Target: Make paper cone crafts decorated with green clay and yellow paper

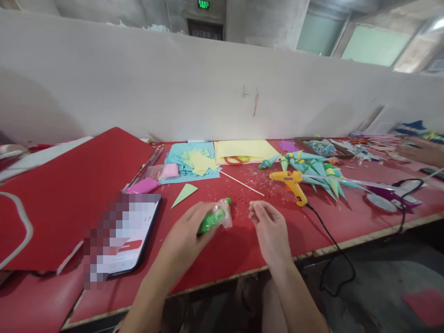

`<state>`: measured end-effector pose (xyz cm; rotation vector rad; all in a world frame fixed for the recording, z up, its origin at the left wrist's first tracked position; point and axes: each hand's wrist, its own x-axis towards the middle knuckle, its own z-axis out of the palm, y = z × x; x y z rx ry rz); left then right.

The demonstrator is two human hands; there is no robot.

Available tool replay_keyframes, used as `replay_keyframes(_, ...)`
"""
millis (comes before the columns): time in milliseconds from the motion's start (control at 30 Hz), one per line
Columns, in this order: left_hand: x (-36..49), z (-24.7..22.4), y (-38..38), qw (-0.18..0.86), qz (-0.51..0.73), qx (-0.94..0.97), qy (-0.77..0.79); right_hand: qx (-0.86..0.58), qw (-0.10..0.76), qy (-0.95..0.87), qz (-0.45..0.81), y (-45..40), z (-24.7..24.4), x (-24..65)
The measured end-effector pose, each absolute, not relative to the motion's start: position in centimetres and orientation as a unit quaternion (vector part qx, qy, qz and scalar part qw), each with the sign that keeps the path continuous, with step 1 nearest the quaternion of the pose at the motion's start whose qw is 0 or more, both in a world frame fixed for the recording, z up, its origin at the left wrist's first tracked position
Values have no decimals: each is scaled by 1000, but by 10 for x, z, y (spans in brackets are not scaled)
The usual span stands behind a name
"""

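My left hand (185, 231) is closed around a clear plastic bag of green clay (211, 220), low over the red table near its front edge. A small green lump pokes up at the bag's far end. To the right of the bag, my right hand (272, 229) is closed in a pinch, thumb against fingers. Whatever lies between those fingertips, if anything, is too small to make out. Just beyond the left hand rests a pale green paper cone (185, 194). A thin wooden stick (242, 183) lies past both hands.
A yellow glue gun (294, 183) with a black cord is at right, by several blue-green paper cones (322, 172). Yellow and blue paper pieces (199, 162) lie at the back. A phone (133, 240) and red board (79, 199) occupy the left. Another person's hand (421, 151) reaches in far right.
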<state>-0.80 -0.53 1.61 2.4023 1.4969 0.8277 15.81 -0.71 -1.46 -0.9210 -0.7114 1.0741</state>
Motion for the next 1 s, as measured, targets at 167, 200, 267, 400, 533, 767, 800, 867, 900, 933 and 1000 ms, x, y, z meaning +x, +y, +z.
replay_keyframes(167,-21,6,6,-19,233,719,654,-370,704,-251,551,-5,-17,156)
replay_keyframes(200,-24,1,8,-44,211,713,667,-365,700,-254,558,-6,-16,154)
replay_keyframes(267,-28,-8,11,-100,177,728,655,-353,694,-260,572,-8,-14,152)
replay_keyframes(400,-20,-11,8,-206,200,730,620,-340,667,-312,585,-11,-11,151)
replay_keyframes(533,7,-1,1,-142,201,749,616,-352,652,-359,568,-12,-14,151)
replay_keyframes(767,18,-6,0,34,100,735,670,-346,656,-366,562,-13,-14,151)
replay_keyframes(800,17,-7,0,48,104,733,671,-347,658,-367,558,-13,-14,151)
replay_keyframes(867,13,-9,3,73,133,731,665,-356,667,-364,544,-12,-14,151)
replay_keyframes(900,12,-9,4,85,160,733,656,-362,671,-360,537,-12,-14,151)
replay_keyframes(933,10,-9,5,98,192,734,644,-370,674,-356,532,-11,-15,151)
replay_keyframes(1000,8,-7,7,138,259,728,619,-384,673,-346,529,-10,-16,151)
